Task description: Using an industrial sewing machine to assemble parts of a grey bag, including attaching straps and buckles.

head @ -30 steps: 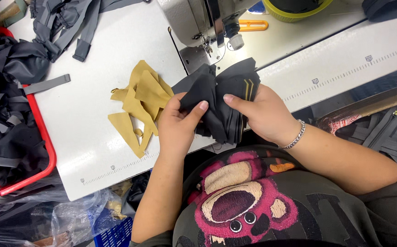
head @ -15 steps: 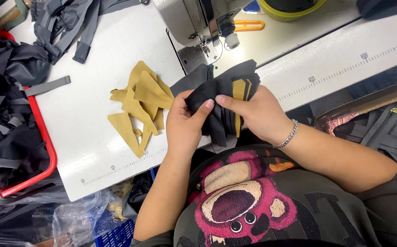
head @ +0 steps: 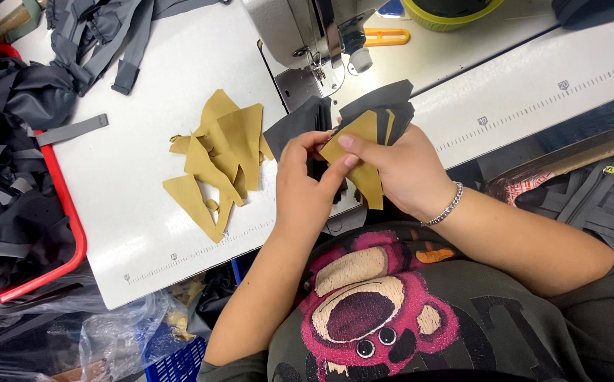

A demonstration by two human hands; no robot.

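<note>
Sorting fabric pieces at the sewing machine [head: 300, 32]

Both the left hand [head: 305, 191] and right hand [head: 402, 173] grip a tan fabric piece [head: 363, 152] backed by black pieces [head: 381, 102], held above the table [head: 130, 205] edge beside a tan pile [head: 215, 159].

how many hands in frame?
2. Left hand and right hand meet at the table edge below the sewing machine, both gripping a bundle of black and tan fabric pieces. No other hands are visible.

Sewing machine [head: 307, 32] behind; mustard fabric scraps [head: 215, 163] on white table [head: 144, 233]; red basket [head: 63, 212] beside.
</note>
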